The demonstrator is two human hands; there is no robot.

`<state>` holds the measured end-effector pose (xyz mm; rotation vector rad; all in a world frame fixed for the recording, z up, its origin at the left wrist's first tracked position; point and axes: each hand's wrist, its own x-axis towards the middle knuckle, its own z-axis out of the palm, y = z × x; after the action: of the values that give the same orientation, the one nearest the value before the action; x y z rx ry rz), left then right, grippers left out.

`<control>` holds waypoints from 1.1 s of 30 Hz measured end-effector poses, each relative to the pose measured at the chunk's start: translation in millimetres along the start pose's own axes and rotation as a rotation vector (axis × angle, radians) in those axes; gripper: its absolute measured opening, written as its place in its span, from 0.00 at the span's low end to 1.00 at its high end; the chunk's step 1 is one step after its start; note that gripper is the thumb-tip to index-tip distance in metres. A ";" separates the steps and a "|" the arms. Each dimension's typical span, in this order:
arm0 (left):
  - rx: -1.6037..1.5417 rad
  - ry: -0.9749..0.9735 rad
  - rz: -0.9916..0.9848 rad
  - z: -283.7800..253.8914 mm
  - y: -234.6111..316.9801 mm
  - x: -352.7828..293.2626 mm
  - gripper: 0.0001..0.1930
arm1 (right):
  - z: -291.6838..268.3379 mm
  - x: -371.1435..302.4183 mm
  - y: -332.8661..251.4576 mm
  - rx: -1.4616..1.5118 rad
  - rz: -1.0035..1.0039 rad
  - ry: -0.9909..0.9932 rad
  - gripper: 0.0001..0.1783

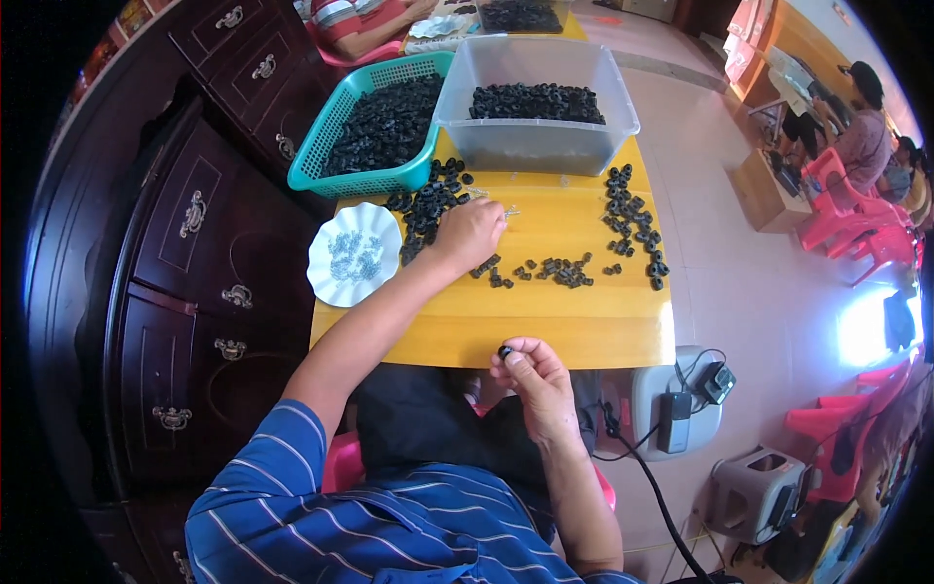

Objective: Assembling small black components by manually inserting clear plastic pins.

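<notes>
Blue cloth with thin white stripes, a shirt (409, 526), is seen nearest. Any print on the black box (673, 423) at the right is too small to be read. The left hand's (469, 234) fingers are bent down beside thin silver pins (512, 211); their tips are partly hidden, so whether anything is gripped cannot be told. One small round black piece (505, 351) is pinched in the right hand (540, 384), by the yellow wooden table's (584, 331) near edge. One white wavy-edged plate (322, 258), one green plastic basket (389, 182) and one clear plastic tub (530, 146) are counted.
</notes>
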<state>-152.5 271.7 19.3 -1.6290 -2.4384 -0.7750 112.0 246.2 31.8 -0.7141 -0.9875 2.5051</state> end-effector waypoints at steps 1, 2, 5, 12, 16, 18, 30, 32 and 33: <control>-0.001 -0.006 0.000 -4.0 2.1 -3.7 0.06 | -1.2 -0.4 0.4 -0.001 0.000 0.007 0.09; -0.115 0.016 -0.012 -9.6 2.5 -9.6 0.05 | -1.1 -0.6 0.0 0.002 0.004 0.010 0.09; -0.360 -0.050 -0.107 -39.8 20.6 -36.7 0.03 | 0.4 -2.0 -3.2 0.005 -0.005 0.023 0.09; -1.152 -0.250 -0.404 -74.7 52.1 -109.8 0.03 | 2.0 0.2 -3.0 -0.025 -0.023 0.034 0.11; -1.240 -0.305 -0.400 -86.4 63.3 -121.2 0.04 | 2.9 -0.2 -1.0 -0.018 -0.028 0.046 0.11; -1.249 -0.303 -0.361 -89.1 64.9 -120.5 0.04 | 4.1 -0.3 -1.0 -0.022 -0.035 0.050 0.11; -0.929 -0.248 -0.114 -90.1 71.6 -118.2 0.02 | 3.6 -1.3 -1.5 0.032 -0.049 0.039 0.11; -0.854 -0.236 -0.047 -89.1 71.3 -118.5 0.02 | 1.7 -2.0 0.5 0.006 -0.063 0.051 0.11; -0.852 -0.235 -0.045 -89.2 72.2 -118.3 0.02 | 1.5 -2.3 0.3 0.007 -0.065 0.049 0.11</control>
<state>-55.4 152.8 79.0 -1.9841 -2.4423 -1.9199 113.0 244.1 33.3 -0.7262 -0.9690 2.4222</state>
